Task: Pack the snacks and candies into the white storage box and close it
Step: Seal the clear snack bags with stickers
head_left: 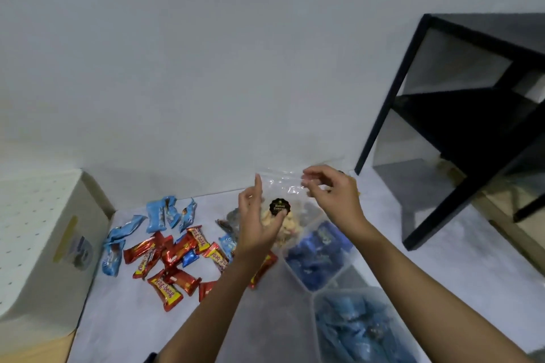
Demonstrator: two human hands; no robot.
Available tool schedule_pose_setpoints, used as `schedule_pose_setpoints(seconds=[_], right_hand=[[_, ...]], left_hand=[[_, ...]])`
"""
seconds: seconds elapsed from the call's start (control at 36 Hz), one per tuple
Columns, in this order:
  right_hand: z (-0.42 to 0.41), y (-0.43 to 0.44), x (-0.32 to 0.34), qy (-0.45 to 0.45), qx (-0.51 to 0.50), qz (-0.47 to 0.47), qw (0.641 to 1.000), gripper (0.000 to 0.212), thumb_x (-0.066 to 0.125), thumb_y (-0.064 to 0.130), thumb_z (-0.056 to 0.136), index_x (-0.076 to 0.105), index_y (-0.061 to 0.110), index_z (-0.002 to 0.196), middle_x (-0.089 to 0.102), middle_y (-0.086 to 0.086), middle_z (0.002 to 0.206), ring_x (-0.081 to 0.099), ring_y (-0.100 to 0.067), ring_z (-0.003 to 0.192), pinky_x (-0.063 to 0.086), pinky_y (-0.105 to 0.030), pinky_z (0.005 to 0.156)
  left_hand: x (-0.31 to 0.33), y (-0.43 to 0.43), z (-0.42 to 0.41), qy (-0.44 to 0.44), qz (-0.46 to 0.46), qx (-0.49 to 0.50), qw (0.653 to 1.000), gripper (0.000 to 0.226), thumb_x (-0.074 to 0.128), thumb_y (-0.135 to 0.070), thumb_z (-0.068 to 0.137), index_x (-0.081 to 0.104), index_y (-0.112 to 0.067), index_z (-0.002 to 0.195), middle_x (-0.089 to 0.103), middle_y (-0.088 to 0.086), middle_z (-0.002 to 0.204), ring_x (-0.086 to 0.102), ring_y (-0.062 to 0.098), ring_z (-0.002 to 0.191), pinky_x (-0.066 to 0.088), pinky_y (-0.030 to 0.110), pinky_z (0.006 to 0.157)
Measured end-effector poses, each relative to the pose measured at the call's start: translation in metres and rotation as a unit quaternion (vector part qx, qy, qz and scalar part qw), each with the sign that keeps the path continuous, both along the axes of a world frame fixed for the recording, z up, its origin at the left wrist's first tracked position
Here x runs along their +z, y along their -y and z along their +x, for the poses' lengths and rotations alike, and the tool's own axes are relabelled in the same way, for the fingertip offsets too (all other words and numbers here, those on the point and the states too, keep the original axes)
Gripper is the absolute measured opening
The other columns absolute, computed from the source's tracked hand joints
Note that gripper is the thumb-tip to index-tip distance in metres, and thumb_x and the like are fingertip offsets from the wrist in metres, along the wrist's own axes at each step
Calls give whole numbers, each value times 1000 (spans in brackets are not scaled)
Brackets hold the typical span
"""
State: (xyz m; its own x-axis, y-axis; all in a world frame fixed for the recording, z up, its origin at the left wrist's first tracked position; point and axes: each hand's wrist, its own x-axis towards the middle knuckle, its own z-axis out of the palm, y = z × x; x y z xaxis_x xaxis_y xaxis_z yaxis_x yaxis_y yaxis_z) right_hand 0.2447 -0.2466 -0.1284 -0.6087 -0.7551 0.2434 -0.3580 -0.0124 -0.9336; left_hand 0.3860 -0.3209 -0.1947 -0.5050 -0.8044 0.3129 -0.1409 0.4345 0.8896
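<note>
A clear plastic bag of pale biscuits (287, 222) with a round black label is held up over the far end of the white storage box (298, 271). My left hand (255, 224) grips the bag's lower left side, thumb on the label. My right hand (333, 194) pinches the bag's crinkled top edge. The box's divided compartments hold dark blue wrapped candies (318, 253) and lighter blue packets (362, 330). Red and yellow chocolate bars (171, 262) and light blue snack packets (165, 212) lie loose on the pale surface to the left.
A cream perforated box (41, 244) stands at the left edge. A black metal shelf frame (460, 127) rises at the right, against a plain white wall. Dark wrappers (230, 219) lie behind my left hand.
</note>
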Motion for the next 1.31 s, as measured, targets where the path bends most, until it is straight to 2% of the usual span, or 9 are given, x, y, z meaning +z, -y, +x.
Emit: schedule_pose_setpoints(seconds=[0.11,0.22,0.36,0.53,0.69,0.86,0.94,1.11,1.31], right_hand=[[-37,4,-1,-5,-64,-7,998,16,61,2,86,67,15,93,69,-2,90,68,-20,88,57,-30,78],[-73,13,-13,-54,-97,-6,994,16,63,1,84,70,10,95,65,2,93,67,-14,85,51,-14,77],[-105,35,-40,-82,-137,-6,987,17,67,-2,81,71,6,94,66,-1,90,60,5,81,47,-7,75],[-129,62,-77,-103,-166,16,981,13,69,1,79,70,5,91,69,-5,84,64,-11,77,54,-19,74],[-146,87,-91,-22,-149,52,987,9,68,11,83,68,12,92,68,1,88,60,3,80,46,-3,72],[-152,103,-105,-23,-178,60,982,14,69,10,82,68,11,96,67,-4,95,59,2,79,43,-1,72],[-150,105,-107,-18,-183,65,981,19,67,11,84,68,10,103,69,-5,99,62,-7,85,46,-9,76],[-137,100,-96,-50,-186,49,980,23,65,10,86,66,6,109,65,-4,104,59,-11,94,41,3,72],[-100,95,-99,-93,-135,25,986,18,66,2,83,69,6,101,65,-7,98,60,-13,87,48,-11,74]], left_hand=[[3,11,-42,-10,-9,-38,999,81,57,-24,82,4,-60,132,30,-11,117,37,-12,107,36,11,95],[-6,24,-73,16,3,-65,998,80,55,-9,87,8,-54,134,35,-7,115,44,3,105,35,2,89],[-27,43,-97,51,-40,-60,996,75,63,-10,87,15,-21,144,42,1,113,51,10,96,42,6,90],[-53,60,-119,90,-12,-45,995,79,62,-6,86,11,-23,144,38,-3,114,50,11,96,40,3,89],[-68,72,-135,112,-7,-20,993,82,60,-12,89,1,-26,144,36,-3,116,47,10,99,42,13,91],[-79,82,-146,116,0,-11,993,84,60,-9,86,3,-25,145,34,-3,118,50,20,103,46,25,93],[-79,85,-146,123,11,-16,992,86,60,-5,84,3,-27,144,34,-2,123,49,20,106,45,25,95],[-66,87,-121,135,-27,6,991,61,60,-9,87,33,-24,140,31,6,143,26,8,129,18,3,102],[-49,105,-55,157,6,94,983,36,60,-11,88,54,-9,124,46,9,129,40,15,121,33,25,104]])
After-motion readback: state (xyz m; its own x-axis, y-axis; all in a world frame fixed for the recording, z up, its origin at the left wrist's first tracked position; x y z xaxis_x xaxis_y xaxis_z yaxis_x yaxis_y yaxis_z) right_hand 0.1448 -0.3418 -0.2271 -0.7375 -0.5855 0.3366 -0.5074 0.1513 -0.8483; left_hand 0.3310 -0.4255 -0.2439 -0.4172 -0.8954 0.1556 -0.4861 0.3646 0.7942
